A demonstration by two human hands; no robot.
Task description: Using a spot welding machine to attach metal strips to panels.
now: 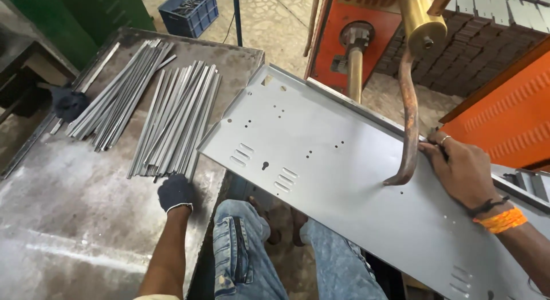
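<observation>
Blue denim-clad knees (246, 248) fill the bottom middle of the head view, between a grey, stained metal worktable (69, 220) on the left and a long grey sheet-metal panel (344, 185) that slants from the upper middle down to the lower right. That panel is punched with small round holes, a keyhole slot and short groups of louvre slits, and it has a folded lip along its far edge. On the left side, the left hand (176, 192), in a dark knitted glove, rests on the table at the near ends of a loose bundle of thin grey metal strips (175, 122); its fingers are curled down onto the strip ends, though whether they actually grip one cannot be told. A second fan of similar strips (117, 93) lies farther back on the table, well apart from the hand. On the right, the bare right hand (461, 168), with an orange thread band at the wrist, lies on the panel's far edge, fingers pinched over the lip. Just beside it, a rusty curved metal arm (408, 122) hangs from a brass cylinder (421, 19) and touches the panel's face. A blue plastic crate (189, 12) stands on the floor beyond the table.
</observation>
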